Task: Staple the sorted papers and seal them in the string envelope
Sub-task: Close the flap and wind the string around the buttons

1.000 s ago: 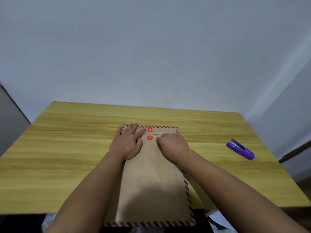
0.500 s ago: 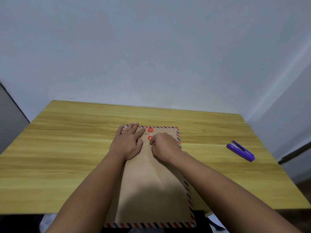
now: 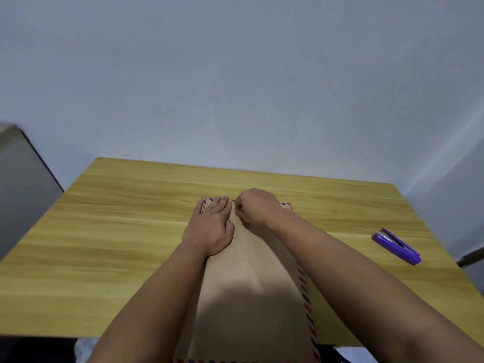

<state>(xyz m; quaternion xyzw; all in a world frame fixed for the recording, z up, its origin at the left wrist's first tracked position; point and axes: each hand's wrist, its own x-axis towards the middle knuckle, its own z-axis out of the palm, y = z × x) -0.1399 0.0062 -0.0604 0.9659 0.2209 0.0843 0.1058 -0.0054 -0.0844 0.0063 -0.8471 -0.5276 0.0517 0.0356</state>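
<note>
A brown string envelope with a red and blue striped border lies lengthwise on the wooden table, its near end hanging over the front edge. My left hand rests flat on its far left part, fingers straight. My right hand is curled over the middle of the flap, where the red string buttons were, and hides them; its fingertips seem to pinch the closure string, which is too thin to make out. No papers show outside the envelope.
A purple stapler lies on the table's right side, well apart from the envelope. A grey panel stands to the left of the table. A pale wall runs behind the far edge.
My right hand has moved from right of the red buttons to over them and up to the flap's far edge, hiding both. My left hand and the envelope have stayed in place.
</note>
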